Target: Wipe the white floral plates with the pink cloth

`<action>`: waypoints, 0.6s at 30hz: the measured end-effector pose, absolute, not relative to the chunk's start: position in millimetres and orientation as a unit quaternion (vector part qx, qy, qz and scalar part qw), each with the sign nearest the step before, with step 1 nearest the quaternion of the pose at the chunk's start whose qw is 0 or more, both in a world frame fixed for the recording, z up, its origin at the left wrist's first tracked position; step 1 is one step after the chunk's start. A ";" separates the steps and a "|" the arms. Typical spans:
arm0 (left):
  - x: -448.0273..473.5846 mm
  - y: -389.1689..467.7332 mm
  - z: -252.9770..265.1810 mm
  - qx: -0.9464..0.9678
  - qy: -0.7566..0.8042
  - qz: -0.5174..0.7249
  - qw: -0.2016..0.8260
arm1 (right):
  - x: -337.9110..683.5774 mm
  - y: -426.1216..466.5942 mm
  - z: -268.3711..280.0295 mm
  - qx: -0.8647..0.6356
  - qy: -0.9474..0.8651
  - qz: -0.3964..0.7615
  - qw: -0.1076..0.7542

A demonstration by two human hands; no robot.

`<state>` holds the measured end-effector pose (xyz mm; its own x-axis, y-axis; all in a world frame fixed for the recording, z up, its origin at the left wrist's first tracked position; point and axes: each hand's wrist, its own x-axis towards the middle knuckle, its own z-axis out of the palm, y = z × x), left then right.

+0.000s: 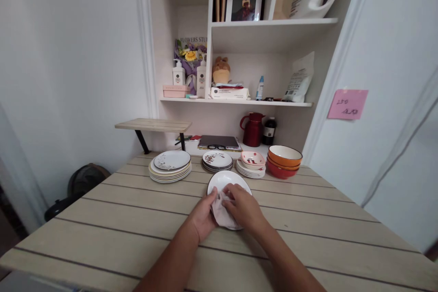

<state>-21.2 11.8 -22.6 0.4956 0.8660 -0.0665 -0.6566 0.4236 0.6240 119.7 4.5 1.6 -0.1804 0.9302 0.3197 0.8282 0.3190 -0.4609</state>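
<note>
A white plate with a dark rim (230,179) is tilted up over the near middle of the table. My left hand (205,215) grips its left edge, thumb on top and the other fingers hidden underneath. In my right hand (244,205) a pale, crumpled cloth (222,213) is pinched and pressed against the plate's face. Part of the cloth lies by my left thumb. Just beyond the plate stands a stack of dark-rimmed plates (217,159), the top one with a brown floral pattern.
Large plates (171,166) are stacked at the left, near a small raised wooden shelf (153,124). Small dishes (251,164) and orange and red bowls (284,162) stand right of centre. Behind them are a closed laptop (219,141), a red jug (253,130) and a dark bottle (269,131).
</note>
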 end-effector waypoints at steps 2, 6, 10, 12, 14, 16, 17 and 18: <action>-20.6 13.1 -22.8 0.271 0.188 0.469 0.819 | 115.4 9.6 2.5 -0.575 -0.757 0.084 0.300; -19.9 11.7 -19.5 0.277 0.186 0.459 0.823 | 126.8 19.8 5.2 -0.606 -0.722 0.074 0.324; -20.6 8.1 -15.8 0.293 0.196 0.450 0.821 | 144.3 16.3 6.3 -0.640 -0.708 0.083 0.288; -21.1 7.0 -15.3 0.295 0.202 0.447 0.820 | 145.5 10.4 5.8 -0.636 -0.723 0.094 0.252; -21.5 6.8 -15.6 0.291 0.212 0.448 0.819 | 140.8 4.8 5.0 -0.617 -0.745 0.104 0.229; -21.8 7.3 -16.3 0.282 0.223 0.453 0.816 | 132.7 2.0 4.6 -0.590 -0.765 0.112 0.233; -21.8 7.7 -16.6 0.279 0.227 0.457 0.814 | 128.6 2.0 4.7 -0.578 -0.771 0.113 0.244; -21.8 8.1 -16.8 0.276 0.229 0.459 0.813 | 125.2 3.1 4.9 -0.569 -0.772 0.113 0.259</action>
